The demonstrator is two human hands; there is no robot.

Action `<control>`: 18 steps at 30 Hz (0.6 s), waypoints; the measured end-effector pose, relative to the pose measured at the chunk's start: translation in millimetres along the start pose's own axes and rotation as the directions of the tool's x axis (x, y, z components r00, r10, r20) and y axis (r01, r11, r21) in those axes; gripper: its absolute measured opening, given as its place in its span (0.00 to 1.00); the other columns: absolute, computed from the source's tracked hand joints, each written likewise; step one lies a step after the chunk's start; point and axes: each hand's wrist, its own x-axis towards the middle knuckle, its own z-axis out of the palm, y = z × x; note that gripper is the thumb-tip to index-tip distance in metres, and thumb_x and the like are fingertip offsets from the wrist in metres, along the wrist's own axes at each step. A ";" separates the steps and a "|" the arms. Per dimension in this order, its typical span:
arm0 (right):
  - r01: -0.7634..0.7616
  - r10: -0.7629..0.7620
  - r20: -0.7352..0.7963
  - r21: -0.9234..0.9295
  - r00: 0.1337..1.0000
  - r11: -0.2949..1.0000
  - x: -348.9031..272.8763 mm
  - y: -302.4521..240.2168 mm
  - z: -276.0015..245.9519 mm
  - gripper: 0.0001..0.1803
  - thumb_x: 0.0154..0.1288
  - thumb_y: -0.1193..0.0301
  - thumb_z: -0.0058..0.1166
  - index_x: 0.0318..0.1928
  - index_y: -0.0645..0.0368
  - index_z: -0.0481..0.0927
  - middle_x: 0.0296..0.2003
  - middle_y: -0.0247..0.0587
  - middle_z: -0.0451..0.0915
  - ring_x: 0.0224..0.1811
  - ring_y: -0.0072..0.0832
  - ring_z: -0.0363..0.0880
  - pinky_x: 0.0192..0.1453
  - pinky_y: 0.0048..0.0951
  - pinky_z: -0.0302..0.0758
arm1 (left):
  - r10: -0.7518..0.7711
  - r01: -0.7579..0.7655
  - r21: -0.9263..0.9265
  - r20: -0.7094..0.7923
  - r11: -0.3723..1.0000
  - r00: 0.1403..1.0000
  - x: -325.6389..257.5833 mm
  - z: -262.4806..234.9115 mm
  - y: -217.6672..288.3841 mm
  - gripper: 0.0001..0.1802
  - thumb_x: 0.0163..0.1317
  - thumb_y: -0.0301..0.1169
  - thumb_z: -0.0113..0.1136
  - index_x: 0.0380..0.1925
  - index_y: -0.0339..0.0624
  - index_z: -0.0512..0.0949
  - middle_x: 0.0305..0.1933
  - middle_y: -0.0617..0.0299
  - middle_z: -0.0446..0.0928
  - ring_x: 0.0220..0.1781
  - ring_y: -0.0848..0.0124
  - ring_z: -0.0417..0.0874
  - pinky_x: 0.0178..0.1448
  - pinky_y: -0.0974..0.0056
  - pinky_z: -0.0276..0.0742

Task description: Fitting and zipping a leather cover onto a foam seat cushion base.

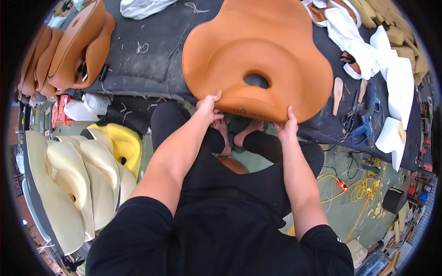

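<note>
A large orange-brown seat cushion (221, 64) with a smooth cover and an oval hole lies over the near edge of the dark covered table. Its near edge hangs out above my lap. My left hand (210, 107) grips that edge on the left, thumb on top and fingers partly hidden underneath. On the right, my right hand (288, 126) holds the same edge, thumb against the upper face. Small dark marks show on the rim between my hands.
Stacked brown cushions (83, 46) stand at the table's left. Below them are cream foam pieces (69, 184) and a yellow one (126, 145). To the right lie a blue glue gun (363, 131), black scissors (347, 120), a wooden spatula (338, 94) and white covers (352, 41). A yellow cable (363, 188) coils on the floor.
</note>
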 end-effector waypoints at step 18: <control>-0.025 0.023 0.097 0.017 0.995 1.000 7.4 3.3 8.2 0.29 0.70 0.51 0.69 0.64 0.51 0.79 0.56 0.38 0.84 0.55 0.36 0.84 0.61 0.49 0.80 | 0.094 -0.089 0.029 -0.247 0.996 0.965 46.3 -5.4 6.5 0.51 0.58 0.27 0.78 0.74 0.37 0.53 0.72 0.36 0.68 0.69 0.33 0.76 0.69 0.17 0.66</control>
